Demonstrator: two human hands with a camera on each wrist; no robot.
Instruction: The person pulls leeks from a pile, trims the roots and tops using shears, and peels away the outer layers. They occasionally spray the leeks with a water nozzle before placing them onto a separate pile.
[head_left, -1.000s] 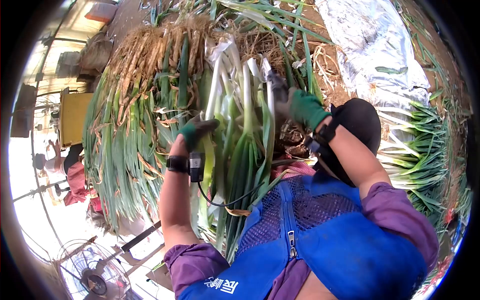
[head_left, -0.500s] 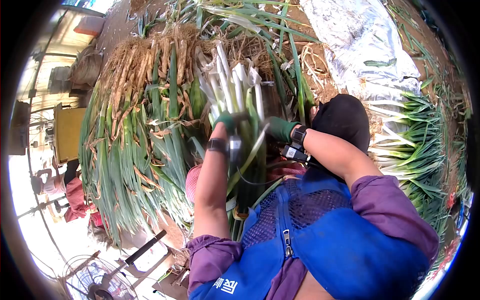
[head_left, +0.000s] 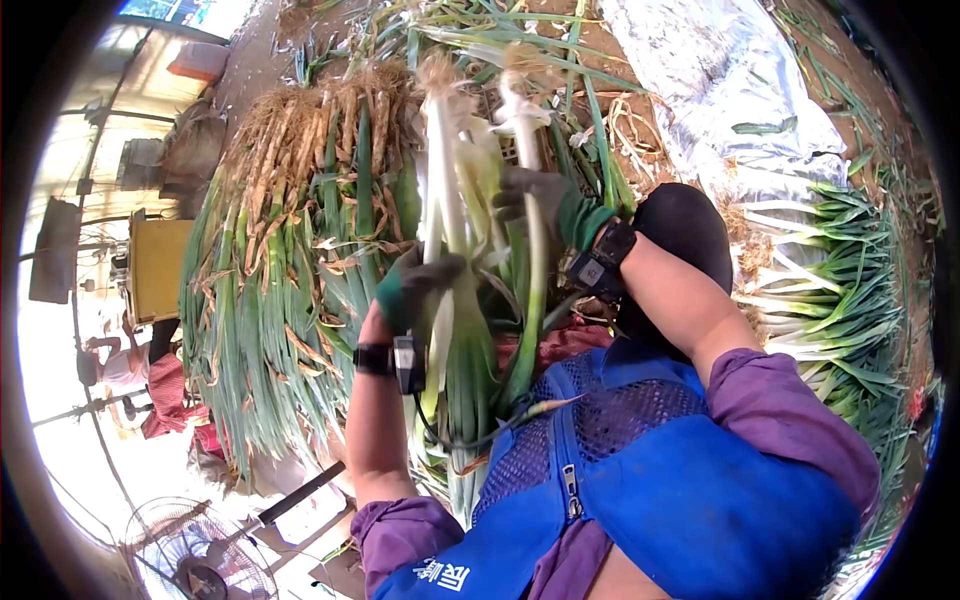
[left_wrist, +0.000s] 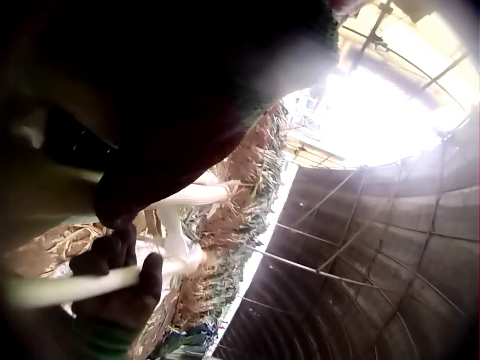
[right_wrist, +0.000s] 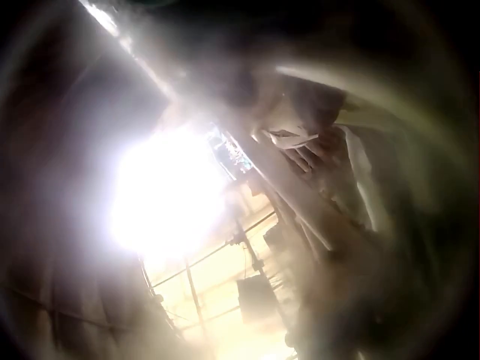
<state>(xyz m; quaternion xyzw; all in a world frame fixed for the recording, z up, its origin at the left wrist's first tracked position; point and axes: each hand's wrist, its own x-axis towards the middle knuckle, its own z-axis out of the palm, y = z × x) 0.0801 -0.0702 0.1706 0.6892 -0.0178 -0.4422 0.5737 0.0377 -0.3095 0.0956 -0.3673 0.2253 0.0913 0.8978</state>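
Note:
In the head view my left hand (head_left: 422,282), in a green and dark glove, grips several long green onions (head_left: 468,345) with peeled white shanks and roots pointing away from me. To its right my gloved right hand (head_left: 540,195) holds a single green onion stalk (head_left: 537,262), its root end blurred above the fingers. The left wrist view shows the fingers of the right hand (left_wrist: 112,281) curled round this pale stalk (left_wrist: 71,289). My left hand's dark glove (left_wrist: 187,97) fills the top of that view. Glare and blur hide most of the right wrist view.
A thick row of unpeeled green onions (head_left: 260,270) with brown roots lies to the left. Peeled ones (head_left: 810,280) lie stacked at the right, below a silvery plastic sheet (head_left: 720,80). Loose leaves litter the soil at the back. A fan (head_left: 200,550) stands at the lower left.
Half a second ago my hands were close together over the onions. Now they are farther apart, the stalks reach farther away, and the right hand holds one stalk beside the bunch.

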